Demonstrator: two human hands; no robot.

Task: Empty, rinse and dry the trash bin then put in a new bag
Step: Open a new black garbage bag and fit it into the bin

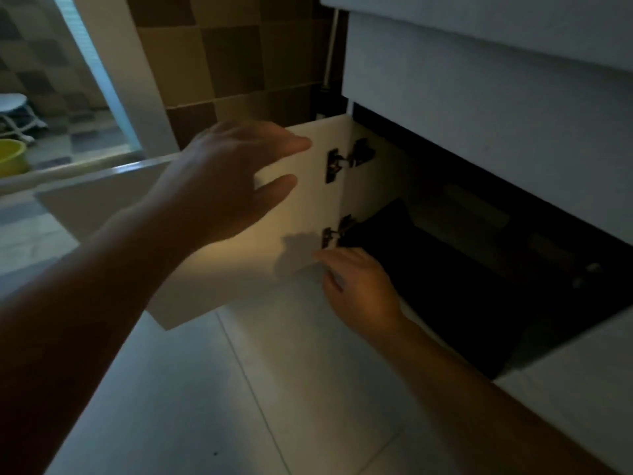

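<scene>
Two bare hands are seen reaching toward one open cabinet door (301,214), a white panel swung out to the left of a dark cabinet opening (479,269). The left hand (226,180) is held spread and empty in front of the door's inner face, near its top edge, fingers extended toward the hinge side; whether the palm touches the panel cannot be told. The right hand (359,286) is placed lower, at the foot of the door near its hinge edge, with the fingers curled loosely; nothing can be made out in it, and whether it is closed on anything cannot be told, as the fingertips are blurred and partly hidden. Two metal hinges are counted on the door: the upper hinge (346,161) just right of the left hand's fingertips, the lower hinge (334,233) just above the right hand. One dark shape (394,234), possibly the trash bin or a black bag, is seen inside the cabinet, just right of and behind the right hand; its outline is too dim to identify. Pale floor tiles (239,389) lie beneath both forearms. One yellow basin (12,156) is visible well left of the left hand.
</scene>
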